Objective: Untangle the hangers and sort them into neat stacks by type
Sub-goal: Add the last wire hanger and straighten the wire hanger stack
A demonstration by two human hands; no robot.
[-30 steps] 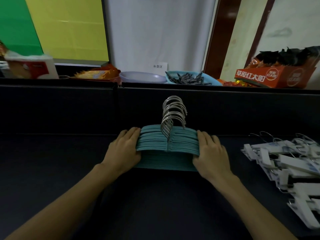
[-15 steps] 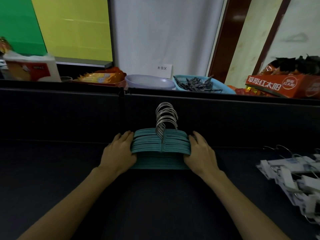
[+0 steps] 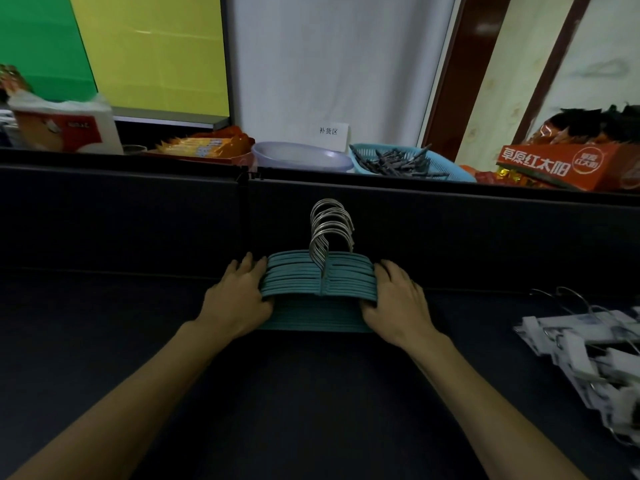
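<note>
Right up against the far wall of the dark table (image 3: 311, 393) sits a stack of teal hangers (image 3: 318, 282), metal hooks (image 3: 330, 226) all bunched together and pointing up. Left hand (image 3: 235, 299) presses flat on the stack's left end, right hand (image 3: 398, 303) does the same on the right end, fingers pretty much straight on both. Off at the right edge lies a messy pile of white clip hangers (image 3: 588, 355), well apart from the teal ones.

Centre frame: one stack of teal hangers (image 3: 318, 282), individual count indistinct, between two hands; right edge: one pile of white clip hangers (image 3: 585, 351).
</note>
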